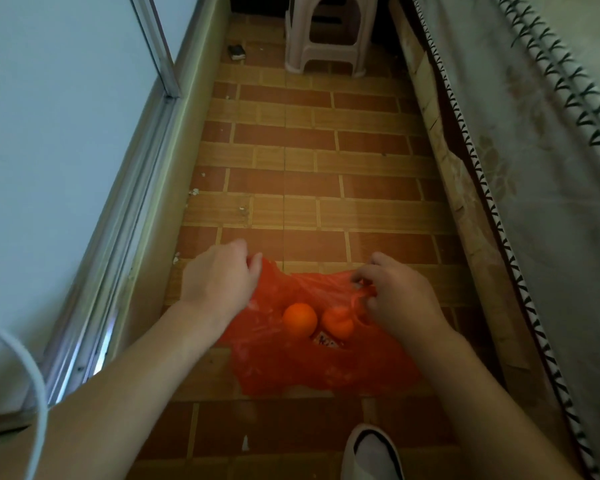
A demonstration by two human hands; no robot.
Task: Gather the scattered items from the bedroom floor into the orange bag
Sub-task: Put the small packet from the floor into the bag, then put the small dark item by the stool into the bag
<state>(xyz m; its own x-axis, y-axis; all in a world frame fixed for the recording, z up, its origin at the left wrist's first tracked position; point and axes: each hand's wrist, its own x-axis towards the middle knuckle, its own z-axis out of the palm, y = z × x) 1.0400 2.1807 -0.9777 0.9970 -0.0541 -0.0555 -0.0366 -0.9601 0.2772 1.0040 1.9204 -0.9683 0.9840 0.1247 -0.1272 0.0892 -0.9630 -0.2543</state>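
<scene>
An orange plastic bag (pixel 284 362) lies on the tiled floor in front of me. My left hand (pixel 219 278) grips the bag's upper left edge. My right hand (pixel 395 296) pinches the bag's upper right edge with curled fingers. Between the hands the mouth is held apart. An orange fruit (pixel 299 319) sits in the opening, and a second orange (pixel 338 322) lies beside it, partly behind plastic. Below them peeks a small white packet (pixel 326 340), mostly hidden. A small dark item (pixel 236 51) lies on the floor far ahead by the left wall.
A pale plastic stool (pixel 329 32) stands at the far end of the narrow floor strip. A wall and sliding-door frame (pixel 142 188) run along the left. A bed with a draped grey cover (pixel 520 168) bounds the right. My white slipper (pixel 373 452) is at the bottom.
</scene>
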